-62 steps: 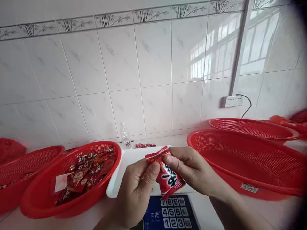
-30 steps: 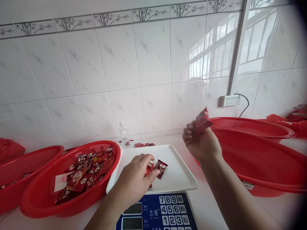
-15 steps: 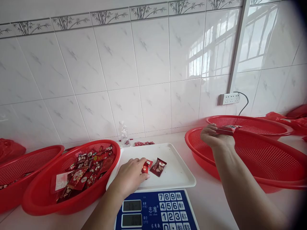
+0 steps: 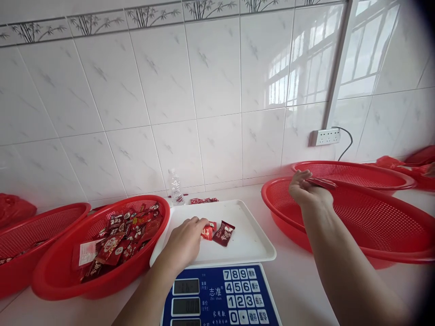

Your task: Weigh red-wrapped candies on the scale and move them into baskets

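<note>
Across the smooth white tray (image 4: 249, 228), crinkled foil is on show: small red packets (image 4: 208, 232) bunched at the left hand's fingers, and a darker maroon packet (image 4: 224, 233) lying flat and tilted just beside them, serrated ends catching light. Perforated red plastic flanks it all, a left basket (image 4: 56, 294) heaped with wrapped pieces and a deep oval right basket (image 4: 380, 213).

Watch the edges! That left basket's rim crowds the tray's raised lip, while bare plastic opens to the right, then a strip of table before the right basket.

Now the hands: the left hand (image 4: 186, 237) comes palm-down, fingers bent over the red packets, its grip hidden. The right hand (image 4: 311, 194) reaches out above the right basket, wrist bent back, fingers curled narrow, holding a glossy packet (image 4: 321, 183) seen edge-on.
</note>
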Available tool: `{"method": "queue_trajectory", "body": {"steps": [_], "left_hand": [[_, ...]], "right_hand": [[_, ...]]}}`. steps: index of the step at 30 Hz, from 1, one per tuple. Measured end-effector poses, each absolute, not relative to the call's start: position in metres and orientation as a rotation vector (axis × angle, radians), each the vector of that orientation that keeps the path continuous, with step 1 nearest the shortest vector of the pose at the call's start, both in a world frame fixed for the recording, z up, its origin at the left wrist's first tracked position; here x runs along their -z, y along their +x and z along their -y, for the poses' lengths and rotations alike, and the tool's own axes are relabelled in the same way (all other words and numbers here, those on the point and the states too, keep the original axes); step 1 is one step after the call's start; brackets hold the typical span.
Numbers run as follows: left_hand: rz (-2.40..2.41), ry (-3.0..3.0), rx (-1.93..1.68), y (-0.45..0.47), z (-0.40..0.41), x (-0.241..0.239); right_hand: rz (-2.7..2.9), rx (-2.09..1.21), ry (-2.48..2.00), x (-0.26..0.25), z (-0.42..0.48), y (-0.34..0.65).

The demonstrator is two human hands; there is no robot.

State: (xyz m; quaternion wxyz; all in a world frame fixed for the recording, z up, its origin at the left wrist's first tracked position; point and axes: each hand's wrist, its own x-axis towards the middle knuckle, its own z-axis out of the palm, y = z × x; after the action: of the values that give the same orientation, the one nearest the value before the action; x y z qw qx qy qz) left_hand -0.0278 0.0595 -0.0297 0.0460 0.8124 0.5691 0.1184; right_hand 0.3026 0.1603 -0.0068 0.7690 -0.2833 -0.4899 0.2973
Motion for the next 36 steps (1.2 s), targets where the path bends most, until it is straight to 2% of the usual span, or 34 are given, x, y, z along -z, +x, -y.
{"method": "queue_trajectory", "body": {"steps": [9, 16, 20, 25, 30, 36], "left_hand": [[-1.792, 2.540, -0.375, -0.026, -0.065, 0.033], [-1.713, 2.391, -0.686, -0.024, -0.067, 0.032], [-1.578, 2.199, -0.885, -0.021, -0.066, 0.029], [-1.312, 1.982, -1.061, -0.018, -0.063, 0.027], [-1.463, 2.063, -0.871, -0.026, -0.061, 0.025], [-1.856, 2.252, -0.503, -0.044, -0.059, 0.020]], "right_hand": [[0.964, -0.852, -0.576, 0.001, -0.142, 0.291], [1.134, -0.981, -0.601, -0.007, -0.125, 0.228], [1.875, -0.706, -0.945, -0.001, -0.101, 0.188], [2.345, -0.570, -0.965, 0.008, -0.087, 0.162], [2.224, -0.357, -1.185, 0.002, -0.094, 0.177], [1.717, 0.081, -1.690, -0.011, -0.111, 0.235]]}}
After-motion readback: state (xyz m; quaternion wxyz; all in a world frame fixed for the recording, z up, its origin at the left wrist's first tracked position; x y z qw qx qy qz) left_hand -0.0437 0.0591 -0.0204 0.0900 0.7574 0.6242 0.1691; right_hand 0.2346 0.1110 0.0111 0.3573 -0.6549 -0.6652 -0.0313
